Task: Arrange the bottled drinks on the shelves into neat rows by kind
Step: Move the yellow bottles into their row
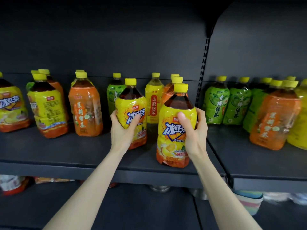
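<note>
Head view showed the left hand (123, 130) wrapped round a yellow iced-tea bottle (132, 103) mid-shelf, the right hand (195, 130) clasping its twin (172, 145) at the near edge of the shelf (74, 151). The twin, I judged, could topple off that edge if released off-balance, or either might knock the pear-drink bottle (154, 103) behind.

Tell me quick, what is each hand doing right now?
Left hand: holding the farther yellow-labelled plastic tea bottle with a yellow cap.
Right hand: holding the nearer yellow-labelled plastic tea bottle, same kind.
</note>
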Motion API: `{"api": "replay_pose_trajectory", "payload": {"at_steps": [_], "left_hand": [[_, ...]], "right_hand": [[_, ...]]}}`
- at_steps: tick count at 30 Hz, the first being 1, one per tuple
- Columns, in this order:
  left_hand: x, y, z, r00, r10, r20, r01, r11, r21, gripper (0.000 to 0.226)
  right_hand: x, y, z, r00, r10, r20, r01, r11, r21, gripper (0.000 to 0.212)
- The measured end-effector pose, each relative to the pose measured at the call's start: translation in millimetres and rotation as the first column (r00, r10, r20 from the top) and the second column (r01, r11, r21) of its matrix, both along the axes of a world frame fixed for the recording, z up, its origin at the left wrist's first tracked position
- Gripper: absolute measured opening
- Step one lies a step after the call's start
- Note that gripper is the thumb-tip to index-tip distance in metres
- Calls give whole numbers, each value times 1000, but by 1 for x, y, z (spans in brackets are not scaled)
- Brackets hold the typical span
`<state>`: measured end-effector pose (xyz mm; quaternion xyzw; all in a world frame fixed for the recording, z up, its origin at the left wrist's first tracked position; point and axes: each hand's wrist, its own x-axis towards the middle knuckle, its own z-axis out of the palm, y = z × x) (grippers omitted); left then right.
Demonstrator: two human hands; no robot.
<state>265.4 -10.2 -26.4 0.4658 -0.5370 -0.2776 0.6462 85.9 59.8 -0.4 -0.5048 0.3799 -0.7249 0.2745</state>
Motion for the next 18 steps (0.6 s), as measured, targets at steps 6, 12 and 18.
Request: {"api": "replay_pose_trajectory", "payload": {"at_steps": [6,12,18], "left_hand": [[5,40,5,987,-151,-56,148,987,-57,70],[-15,91,15,914,-387,-120,381,922,-64,60],[-74,134,25,795,-595,-119,588,804,-89,51]], "right_hand": [[10,26,9,995,-95,25,95,995,-18,59],[-2,81,11,973,-230,18,231,973,-20,61],[-51,152,16,916,-400,23,401,916,-22,58]]}}
